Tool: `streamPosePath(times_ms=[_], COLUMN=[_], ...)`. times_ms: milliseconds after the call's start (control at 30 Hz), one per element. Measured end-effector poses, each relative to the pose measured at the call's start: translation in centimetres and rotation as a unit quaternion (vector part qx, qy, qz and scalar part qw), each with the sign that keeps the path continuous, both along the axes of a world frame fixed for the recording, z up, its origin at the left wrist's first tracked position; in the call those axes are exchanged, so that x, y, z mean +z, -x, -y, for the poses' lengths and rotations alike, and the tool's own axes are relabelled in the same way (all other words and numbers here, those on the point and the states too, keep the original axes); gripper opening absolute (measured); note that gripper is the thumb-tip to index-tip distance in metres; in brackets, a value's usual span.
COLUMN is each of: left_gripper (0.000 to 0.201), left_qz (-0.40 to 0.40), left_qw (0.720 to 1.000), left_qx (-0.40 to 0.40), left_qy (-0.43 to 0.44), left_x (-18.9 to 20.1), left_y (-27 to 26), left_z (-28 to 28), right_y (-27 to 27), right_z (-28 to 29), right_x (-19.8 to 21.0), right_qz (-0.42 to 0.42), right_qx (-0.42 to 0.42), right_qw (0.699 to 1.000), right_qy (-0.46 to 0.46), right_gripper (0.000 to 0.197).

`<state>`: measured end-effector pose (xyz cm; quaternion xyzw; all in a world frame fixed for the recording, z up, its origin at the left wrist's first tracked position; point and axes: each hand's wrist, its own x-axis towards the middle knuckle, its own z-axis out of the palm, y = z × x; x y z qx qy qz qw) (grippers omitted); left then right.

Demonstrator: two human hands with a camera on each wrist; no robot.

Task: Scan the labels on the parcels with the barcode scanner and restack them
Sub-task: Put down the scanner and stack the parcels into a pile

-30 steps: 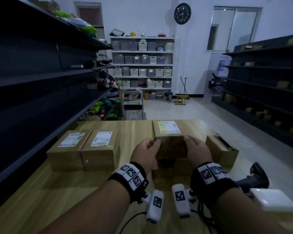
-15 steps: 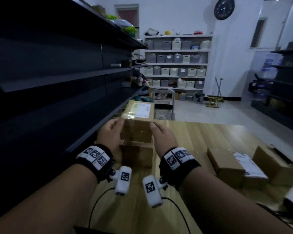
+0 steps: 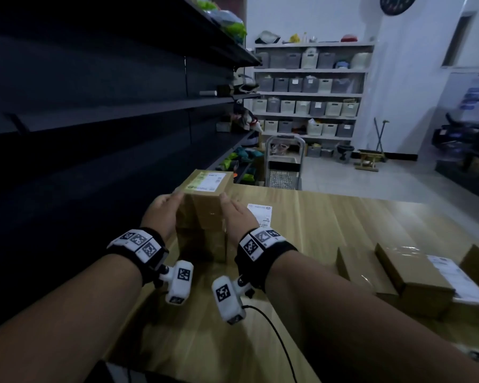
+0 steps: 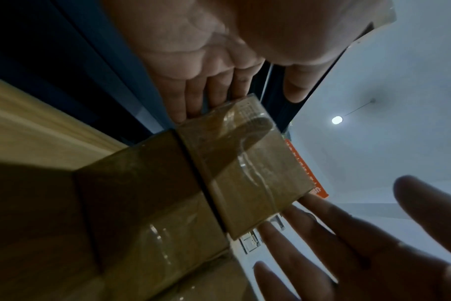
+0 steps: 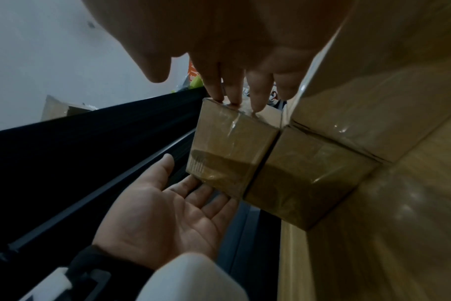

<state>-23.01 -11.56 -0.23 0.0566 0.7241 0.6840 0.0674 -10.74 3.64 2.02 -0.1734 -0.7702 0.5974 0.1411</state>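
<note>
A brown parcel (image 3: 203, 205) with a white label (image 3: 208, 181) on top sits on a second brown parcel (image 3: 202, 244) at the table's left side. My left hand (image 3: 163, 214) presses its left face and my right hand (image 3: 237, 217) its right face, both with straight fingers. In the left wrist view the upper parcel (image 4: 245, 163) lies flush on the lower one (image 4: 147, 193). In the right wrist view my right fingers (image 5: 232, 81) touch the upper parcel (image 5: 229, 150), and my left hand (image 5: 173, 213) lies flat against its other side. The scanner is out of view.
Another labelled parcel (image 3: 259, 215) lies right beside the stack, mostly behind my right hand. More parcels (image 3: 415, 275) lie at the right of the wooden table (image 3: 329, 222). Dark shelving (image 3: 94, 106) runs along the left edge. A metal cart (image 3: 284, 164) stands past the far edge.
Both hands carried the parcel from the table's middle to the left and lowered it onto the parcel there. My head turned left, so the scanner left the view.
</note>
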Motion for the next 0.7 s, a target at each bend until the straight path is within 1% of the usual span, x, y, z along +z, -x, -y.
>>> streamPosePath(times_ms=[33,133,233,300,333,367,433,467,533,567,600,667,700], left_gripper=[0.06,0.048,0.06,0.069,0.069,0.065,0.047,0.038,0.031,0.031,0.031,0.031,0.03], left_qz=[0.003,-0.019,-0.047,-0.077,-0.092,-0.102,-0.102,-0.096,-0.088,-0.086,-0.082,-0.07,-0.06], left_qw=[1.0,1.0,0.999,0.996,0.993,0.99,0.986,0.986,0.989,0.99,0.991,0.995,0.996], left_qx=[-0.002,-0.002,0.005,0.047,0.073,0.1,0.132,0.133,0.114,0.1,0.086,0.054,0.034], left_qy=[0.003,0.014,0.016,0.021,0.019,0.011,-0.015,-0.026,-0.044,-0.051,-0.055,-0.052,-0.051], left_x=[-0.5,-0.6,-0.4,-0.2,-0.2,-0.2,-0.2,-0.1,-0.1,-0.2,-0.4,-0.8,-0.9], left_y=[0.0,-1.5,-2.6,-3.4,-4.0,-4.7,-6.6,-7.7,-10.1,-11.2,-12.3,-14.2,-15.2], left_z=[0.1,-0.1,-0.4,-0.5,-0.4,-0.4,-0.8,-1.2,-2.4,-3.0,-3.7,-5.4,-6.3], right_y=[0.0,-0.2,-1.0,-1.8,-2.4,-3.1,-4.5,-5.3,-6.9,-7.8,-8.7,-10.8,-11.9], right_z=[0.0,-0.1,-0.7,-1.4,-1.7,-2.0,-2.7,-3.2,-4.3,-5.0,-5.8,-7.5,-8.5], right_x=[-0.3,-0.9,-1.3,-1.6,-1.6,-1.8,-2.3,-2.5,-3.1,-3.3,-3.5,-3.6,-3.7], right_qz=[0.005,-0.008,-0.027,-0.049,-0.061,-0.068,-0.076,-0.079,-0.083,-0.084,-0.083,-0.08,-0.084], right_qx=[0.004,0.009,-0.009,-0.025,-0.031,-0.039,-0.049,-0.056,-0.082,-0.099,-0.113,-0.136,-0.149], right_qw=[1.0,1.0,1.0,0.998,0.998,0.997,0.996,0.995,0.993,0.991,0.989,0.986,0.983], right_qy=[0.0,-0.007,0.005,0.012,0.012,0.012,0.015,0.018,0.027,0.035,0.043,0.059,0.069], right_gripper=[0.06,0.061,0.068,0.07,0.073,0.077,0.082,0.082,0.083,0.081,0.073,0.045,0.035])
